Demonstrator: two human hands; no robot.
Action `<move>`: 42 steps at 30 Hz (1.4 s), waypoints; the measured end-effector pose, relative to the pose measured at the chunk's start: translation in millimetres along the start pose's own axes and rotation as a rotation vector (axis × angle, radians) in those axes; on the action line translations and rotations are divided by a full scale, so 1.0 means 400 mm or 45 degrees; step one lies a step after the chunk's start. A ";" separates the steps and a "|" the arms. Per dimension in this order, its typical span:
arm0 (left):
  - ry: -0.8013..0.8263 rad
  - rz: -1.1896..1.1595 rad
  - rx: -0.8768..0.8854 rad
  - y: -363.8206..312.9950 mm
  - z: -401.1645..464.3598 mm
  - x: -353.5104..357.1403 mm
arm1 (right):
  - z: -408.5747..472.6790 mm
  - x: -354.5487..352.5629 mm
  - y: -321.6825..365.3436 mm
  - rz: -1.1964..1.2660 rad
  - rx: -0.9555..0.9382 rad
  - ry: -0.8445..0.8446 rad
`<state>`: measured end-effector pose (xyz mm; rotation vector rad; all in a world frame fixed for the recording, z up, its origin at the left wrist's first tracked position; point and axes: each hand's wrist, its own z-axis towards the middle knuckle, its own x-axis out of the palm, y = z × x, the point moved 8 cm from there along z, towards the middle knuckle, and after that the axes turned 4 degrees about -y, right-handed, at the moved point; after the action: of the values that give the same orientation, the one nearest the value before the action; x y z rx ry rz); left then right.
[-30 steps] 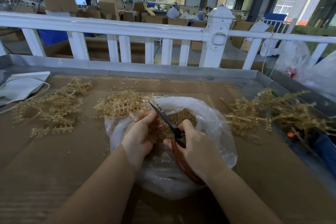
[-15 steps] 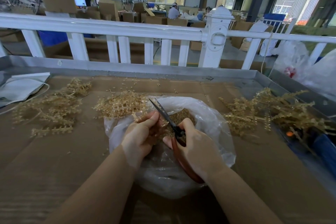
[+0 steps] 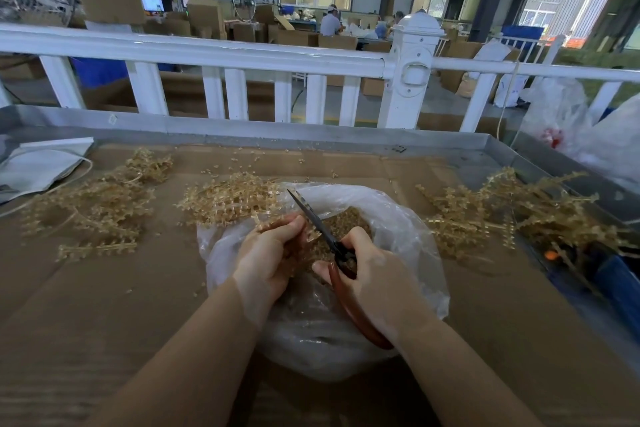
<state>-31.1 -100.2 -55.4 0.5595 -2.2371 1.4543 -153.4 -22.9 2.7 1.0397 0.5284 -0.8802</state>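
Cardboard-lined bench (image 3: 104, 305) under a white railing (image 3: 207, 52). Far left, a loose heap (image 3: 93, 204) of tan plastic sprigs. Centre, over a clear bag (image 3: 408, 225): left hand (image 3: 273, 253) curled round one tan sprig (image 3: 266, 224), stub poking past the fingertips, rest hidden in the palm. Just right of it, scissors (image 3: 322, 229) with dark blades and reddish-brown handles, long axis running near-right to far-left, tip aimed away over the bag's rim; gap between blades hard to make out. Right hand (image 3: 374, 284) wrapped round the handles, covering most of them.
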 end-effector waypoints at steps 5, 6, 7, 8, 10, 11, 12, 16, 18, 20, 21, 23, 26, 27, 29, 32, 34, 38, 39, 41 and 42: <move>0.046 0.012 -0.013 0.002 -0.011 0.009 | 0.004 0.000 0.005 0.016 -0.003 0.010; 0.040 0.012 -0.014 0.002 -0.012 0.008 | 0.004 0.001 0.004 0.020 0.001 0.020; 0.028 0.015 -0.014 0.002 -0.013 0.005 | 0.004 0.002 0.003 0.020 0.008 0.030; 0.014 0.022 -0.012 0.001 -0.013 0.003 | 0.004 0.003 0.001 0.017 0.015 0.036; -0.012 0.041 -0.010 0.001 -0.013 0.000 | 0.005 0.003 -0.002 0.007 0.023 0.043; -0.021 0.049 -0.010 0.001 -0.014 -0.001 | 0.005 0.004 -0.003 0.003 0.024 0.045; -0.028 0.049 -0.011 0.001 -0.016 0.000 | 0.005 0.005 -0.003 0.000 0.020 0.045; -0.006 0.014 -0.031 0.003 -0.026 0.009 | 0.005 0.004 0.000 -0.001 -0.008 0.020; -0.003 0.026 -0.066 0.003 -0.030 0.011 | 0.004 0.004 0.001 0.000 -0.007 0.018; 0.007 0.020 -0.100 0.003 -0.033 0.013 | 0.001 0.004 0.004 0.006 -0.013 0.008; 0.009 0.020 -0.106 0.003 -0.035 0.013 | -0.001 0.003 0.006 0.015 -0.018 -0.004; 0.008 0.023 -0.096 0.001 -0.037 0.012 | -0.001 0.000 0.008 0.039 -0.014 -0.022; 0.015 0.062 -0.076 0.001 -0.043 0.012 | 0.003 0.002 0.008 0.066 0.000 -0.014; 0.021 0.070 -0.073 0.001 -0.045 0.013 | 0.005 0.003 0.006 0.069 0.001 -0.009; 0.025 0.079 -0.064 -0.001 -0.049 0.013 | 0.008 0.006 0.002 0.083 0.013 0.003; 0.025 0.091 -0.062 -0.004 -0.051 0.012 | 0.011 0.012 -0.005 0.080 0.031 0.017; 0.028 0.105 -0.070 -0.002 -0.053 0.012 | 0.013 0.012 -0.008 0.070 0.031 0.003; 0.026 0.124 -0.074 0.000 -0.052 0.012 | 0.015 0.012 -0.009 0.061 0.032 0.008; 0.024 0.132 -0.072 0.000 -0.050 0.010 | 0.015 0.011 -0.008 0.066 0.028 0.006; 0.017 0.153 -0.064 -0.001 -0.046 0.008 | 0.015 0.009 -0.006 0.069 0.018 -0.003; 0.016 0.172 -0.059 -0.001 -0.045 0.007 | 0.015 0.008 -0.006 0.073 0.018 -0.005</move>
<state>-31.2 -84.3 -46.8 0.3902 -2.3320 1.4612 -153.8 -29.8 1.7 1.0607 0.4873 -0.8363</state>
